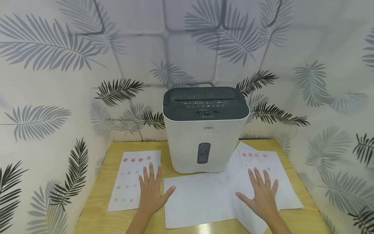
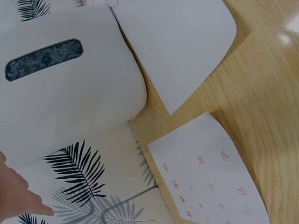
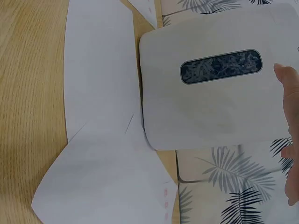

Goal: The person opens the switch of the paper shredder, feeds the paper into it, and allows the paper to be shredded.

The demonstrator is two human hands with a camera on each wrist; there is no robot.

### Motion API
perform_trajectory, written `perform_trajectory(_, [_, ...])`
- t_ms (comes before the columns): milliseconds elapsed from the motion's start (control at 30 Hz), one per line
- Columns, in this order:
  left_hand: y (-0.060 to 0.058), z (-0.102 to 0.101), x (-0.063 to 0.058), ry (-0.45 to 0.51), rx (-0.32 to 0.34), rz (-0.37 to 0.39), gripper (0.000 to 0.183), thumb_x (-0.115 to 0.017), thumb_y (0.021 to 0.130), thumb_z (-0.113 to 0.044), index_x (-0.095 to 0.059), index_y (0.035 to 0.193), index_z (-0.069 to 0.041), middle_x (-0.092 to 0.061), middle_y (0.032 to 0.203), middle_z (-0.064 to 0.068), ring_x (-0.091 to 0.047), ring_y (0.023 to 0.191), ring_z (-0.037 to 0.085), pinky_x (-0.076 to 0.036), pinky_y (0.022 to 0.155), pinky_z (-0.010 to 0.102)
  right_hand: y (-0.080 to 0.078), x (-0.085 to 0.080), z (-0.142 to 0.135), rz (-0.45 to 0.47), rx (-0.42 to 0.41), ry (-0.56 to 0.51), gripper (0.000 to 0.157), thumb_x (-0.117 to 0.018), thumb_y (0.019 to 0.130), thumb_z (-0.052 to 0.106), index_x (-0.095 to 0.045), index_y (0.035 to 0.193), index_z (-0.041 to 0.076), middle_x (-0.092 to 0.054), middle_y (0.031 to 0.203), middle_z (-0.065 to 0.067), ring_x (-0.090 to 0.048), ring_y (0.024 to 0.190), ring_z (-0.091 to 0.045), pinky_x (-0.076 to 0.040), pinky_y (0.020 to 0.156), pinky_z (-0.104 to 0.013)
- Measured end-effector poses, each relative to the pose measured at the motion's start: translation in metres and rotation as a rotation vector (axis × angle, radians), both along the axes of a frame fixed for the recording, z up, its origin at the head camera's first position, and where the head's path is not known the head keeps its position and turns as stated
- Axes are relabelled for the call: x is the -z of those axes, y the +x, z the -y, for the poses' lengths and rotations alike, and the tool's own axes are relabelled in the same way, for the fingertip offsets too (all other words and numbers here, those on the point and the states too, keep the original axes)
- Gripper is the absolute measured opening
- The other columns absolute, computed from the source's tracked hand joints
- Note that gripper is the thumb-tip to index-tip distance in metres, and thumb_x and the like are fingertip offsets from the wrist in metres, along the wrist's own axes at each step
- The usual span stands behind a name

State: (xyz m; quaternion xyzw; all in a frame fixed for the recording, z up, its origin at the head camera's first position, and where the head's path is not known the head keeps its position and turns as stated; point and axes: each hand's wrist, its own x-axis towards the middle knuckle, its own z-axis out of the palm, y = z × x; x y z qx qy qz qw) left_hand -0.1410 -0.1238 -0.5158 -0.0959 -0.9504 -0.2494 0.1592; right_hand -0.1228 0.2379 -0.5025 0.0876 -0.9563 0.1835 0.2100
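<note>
A paper shredder (image 1: 204, 139) with a white body and dark grey top stands at the back middle of the table; paper shreds show through its window (image 3: 222, 66). My left hand (image 1: 152, 193), fingers spread, hovers over the right edge of a sheet with red stamp marks (image 1: 122, 182). Over the papers on the right is my right hand (image 1: 261, 195), its fingers also spread. Neither hand holds anything. A blank white sheet (image 1: 195, 201) lies between them, in front of the shredder. Another stamped sheet (image 1: 283, 182) partly lies under other white paper at the right.
The wooden table (image 1: 96, 208) is pale yellow. Leaf-patterned cloth (image 1: 52, 107) rises behind it and on both sides. Several sheets overlap at the right, next to the shredder's base.
</note>
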Motion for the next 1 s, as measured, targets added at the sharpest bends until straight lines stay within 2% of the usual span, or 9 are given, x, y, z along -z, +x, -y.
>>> perform_trajectory(67, [-0.005,-0.002,-0.008,0.068,0.007,0.064,0.087,-0.048,0.085,-0.06,-0.018,0.148,-0.008,-0.005,0.153,0.026,-0.005,0.137,0.053,-0.009,0.104,0.072,-0.003,-0.001,0.002,-0.031,-0.004,-0.004,0.091,-0.059,0.074,0.067,-0.04,0.138,0.004,-0.041,0.139,-0.027,-0.021,0.131,-0.048,-0.008,0.097,-0.077])
perform_trajectory(167, [-0.013,-0.004,-0.019,0.147,0.01,0.126,0.085,-0.051,0.086,-0.052,-0.017,0.148,-0.004,-0.003,0.153,0.026,-0.004,0.139,0.051,-0.008,0.106,0.07,-0.009,-0.004,0.007,-0.08,-0.016,-0.018,0.094,-0.053,0.075,0.072,-0.04,0.137,0.003,-0.042,0.138,-0.026,-0.022,0.13,-0.048,-0.01,0.099,-0.075])
perform_trajectory(367, [-0.031,-0.005,-0.034,0.253,0.013,0.157,0.08,-0.05,0.09,-0.045,-0.013,0.148,-0.004,-0.003,0.154,0.026,-0.002,0.14,0.048,-0.009,0.107,0.069,-0.027,-0.017,0.017,-0.165,-0.044,-0.033,0.101,-0.033,0.077,0.081,-0.039,0.137,0.0,-0.043,0.136,-0.027,-0.023,0.13,-0.049,-0.009,0.101,-0.074])
perform_trajectory(467, [-0.039,-0.006,-0.039,0.278,0.014,0.167,0.08,-0.049,0.091,-0.046,-0.012,0.149,-0.004,-0.003,0.154,0.025,-0.002,0.14,0.047,-0.008,0.109,0.066,-0.037,-0.025,0.021,-0.231,-0.064,-0.042,0.103,-0.027,0.078,0.081,-0.04,0.136,-0.003,-0.042,0.136,-0.029,-0.024,0.13,-0.048,-0.01,0.102,-0.072])
perform_trajectory(600, [-0.049,-0.009,-0.046,0.316,0.022,0.145,0.081,-0.051,0.089,-0.043,-0.011,0.149,-0.005,-0.004,0.154,0.025,-0.005,0.141,0.045,-0.007,0.111,0.064,-0.049,-0.038,0.03,-0.269,-0.104,-0.114,0.103,-0.032,0.079,0.078,-0.038,0.135,-0.007,-0.036,0.141,-0.029,-0.021,0.134,-0.047,-0.008,0.106,-0.069])
perform_trajectory(733, [-0.06,-0.014,-0.059,0.343,0.024,0.115,0.082,-0.053,0.088,-0.044,-0.013,0.149,-0.007,-0.008,0.154,0.023,-0.01,0.141,0.044,-0.012,0.107,0.069,-0.061,-0.053,0.041,-0.256,-0.157,-0.193,0.105,-0.037,0.078,0.077,-0.034,0.138,-0.008,-0.031,0.145,-0.028,-0.015,0.139,-0.041,-0.003,0.11,-0.064])
perform_trajectory(833, [-0.069,-0.015,-0.071,0.349,0.018,0.114,0.083,-0.051,0.088,-0.048,-0.011,0.149,-0.007,-0.007,0.155,0.022,-0.011,0.14,0.045,-0.015,0.105,0.07,-0.072,-0.064,0.05,-0.27,-0.209,-0.214,0.104,-0.039,0.079,0.075,-0.032,0.139,-0.008,-0.032,0.144,-0.029,-0.015,0.14,-0.039,-0.001,0.112,-0.061])
perform_trajectory(1000, [-0.083,-0.015,-0.089,0.383,0.016,0.122,0.084,-0.052,0.089,-0.046,-0.008,0.149,-0.007,-0.004,0.155,0.02,-0.008,0.142,0.042,-0.016,0.11,0.062,-0.09,-0.079,0.065,-0.297,-0.26,-0.21,0.1,-0.038,0.081,0.074,-0.032,0.14,-0.007,-0.034,0.144,-0.027,-0.018,0.139,-0.041,-0.004,0.112,-0.061])
